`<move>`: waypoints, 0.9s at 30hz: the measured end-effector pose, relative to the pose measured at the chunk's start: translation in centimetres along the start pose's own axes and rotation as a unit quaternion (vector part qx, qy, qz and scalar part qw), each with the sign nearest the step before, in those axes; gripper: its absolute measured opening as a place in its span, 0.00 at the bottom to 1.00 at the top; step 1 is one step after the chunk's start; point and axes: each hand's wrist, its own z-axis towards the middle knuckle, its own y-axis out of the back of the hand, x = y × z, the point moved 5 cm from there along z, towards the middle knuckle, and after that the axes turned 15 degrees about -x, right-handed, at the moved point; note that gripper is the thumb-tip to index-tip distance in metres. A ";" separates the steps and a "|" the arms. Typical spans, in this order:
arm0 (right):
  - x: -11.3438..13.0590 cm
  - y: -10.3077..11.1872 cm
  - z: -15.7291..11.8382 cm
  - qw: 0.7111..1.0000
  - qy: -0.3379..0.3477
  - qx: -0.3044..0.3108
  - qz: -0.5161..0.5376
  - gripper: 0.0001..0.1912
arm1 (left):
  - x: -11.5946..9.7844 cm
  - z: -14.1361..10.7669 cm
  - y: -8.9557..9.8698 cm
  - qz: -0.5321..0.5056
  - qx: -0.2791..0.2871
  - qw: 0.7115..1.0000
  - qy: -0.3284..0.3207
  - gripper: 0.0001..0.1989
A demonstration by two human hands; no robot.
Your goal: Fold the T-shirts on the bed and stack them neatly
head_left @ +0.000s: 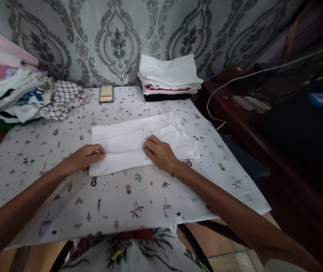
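Left hand (92, 154) and right hand (160, 153) are resting on white garment (119, 142), fingers curled narrow; cannot tell if pinching. Garment is lying folded, plain, creased, mid-worktop (73, 207). Small square item (106, 93) is sitting behind, face blurred past reading.

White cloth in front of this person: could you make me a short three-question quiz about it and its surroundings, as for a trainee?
1. Compared with the white cloth, where is the neat stack of folded fabric? A: nearer the person. B: farther from the person. C: on top of it.

2. True or false: both hands are raised clear of the white cloth.

3. Fill in: the loose pile of clothes lies on the person's ____ side.

Key: 1: B. 2: False; the left hand and the right hand both touch it. 3: left.
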 end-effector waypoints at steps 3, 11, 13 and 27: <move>0.2 0.2 -0.3 0.999 0.011 -0.025 0.022 0.12 | -2.0 -1.3 1.0 0.194 -0.177 0.959 -0.108 0.20; 0.7 -0.2 -1.4 0.992 0.109 -0.007 -0.062 0.28 | -4.4 -3.5 -6.7 0.209 -0.153 0.878 -0.404 0.34; 0.2 -0.7 -1.5 0.991 0.099 0.011 -0.085 0.30 | -3.3 -3.4 -7.3 0.224 -0.147 0.870 -0.414 0.37; 0.2 1.0 -2.1 0.997 0.071 -0.008 -0.038 0.27 | 5.9 1.9 -1.1 0.267 -0.237 0.894 -0.270 0.37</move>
